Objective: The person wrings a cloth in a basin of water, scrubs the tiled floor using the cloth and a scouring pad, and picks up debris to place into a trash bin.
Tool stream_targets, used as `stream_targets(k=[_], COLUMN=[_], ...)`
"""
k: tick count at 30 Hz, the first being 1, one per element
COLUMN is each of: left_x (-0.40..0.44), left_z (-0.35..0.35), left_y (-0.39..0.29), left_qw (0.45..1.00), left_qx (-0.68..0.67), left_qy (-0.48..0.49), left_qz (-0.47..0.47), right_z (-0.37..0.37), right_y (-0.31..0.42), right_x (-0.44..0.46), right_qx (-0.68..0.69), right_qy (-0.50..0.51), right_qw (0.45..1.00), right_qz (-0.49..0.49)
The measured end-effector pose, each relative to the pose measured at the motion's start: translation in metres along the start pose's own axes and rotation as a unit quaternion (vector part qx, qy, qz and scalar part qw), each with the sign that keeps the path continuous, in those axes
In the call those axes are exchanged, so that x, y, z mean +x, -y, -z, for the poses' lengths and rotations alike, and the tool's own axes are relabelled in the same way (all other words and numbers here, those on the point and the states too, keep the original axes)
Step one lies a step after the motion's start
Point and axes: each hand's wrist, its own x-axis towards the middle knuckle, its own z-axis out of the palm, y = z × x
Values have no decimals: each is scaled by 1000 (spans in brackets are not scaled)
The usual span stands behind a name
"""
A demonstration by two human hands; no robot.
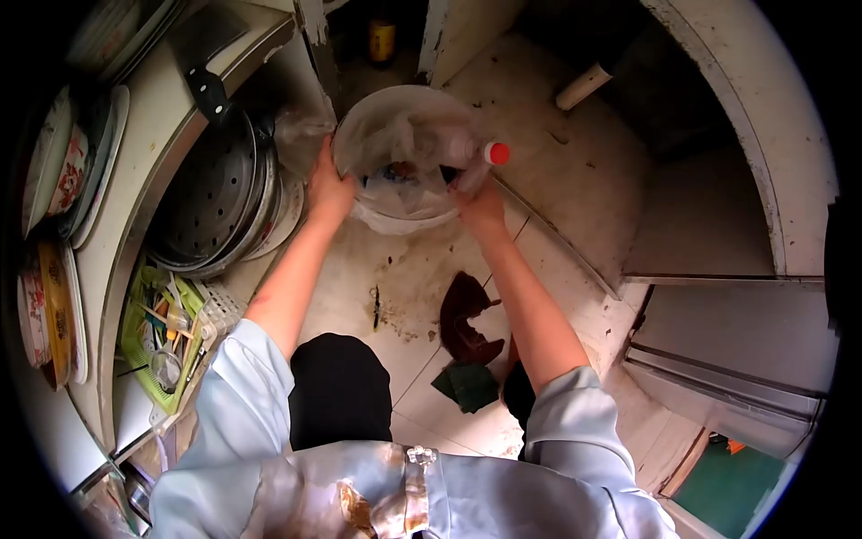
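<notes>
A round bin lined with a clear plastic bag is between my hands above the tiled floor. My left hand is closed on its left rim, and my right hand grips the right side, its fingertips partly hidden. Inside the liner I see crumpled plastic and some dark bits I cannot make out. A clear plastic bottle with a red cap sticks out over the right rim, just above my right hand.
On the left, a shelf holds plates, a perforated steamer tray and a green basket of utensils. A dark red object and a dark green cloth lie on the floor. A pipe juts out at upper right.
</notes>
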Motion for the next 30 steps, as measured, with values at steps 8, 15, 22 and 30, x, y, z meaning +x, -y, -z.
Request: stream_targets(k=[8,15,22,30], left_x=[-56,-82,-82,-81], left_z=[70,104,100,99], left_y=[26,8,18,26], left_qw=[998,994,977,966], left_qx=[66,83,191,240], left_qy=[12,45,74,75], left_qz=[-13,-51,-66,-61], right_z=[-23,8,28,-21], right_y=[31,5,-133,-195], right_x=[-95,-119,-166,-183], right_qx=[14,108,-419,-342], right_qy=[76,275,389,236], right_qw=[997,955,818,906], right_qz=[26,23,69,79])
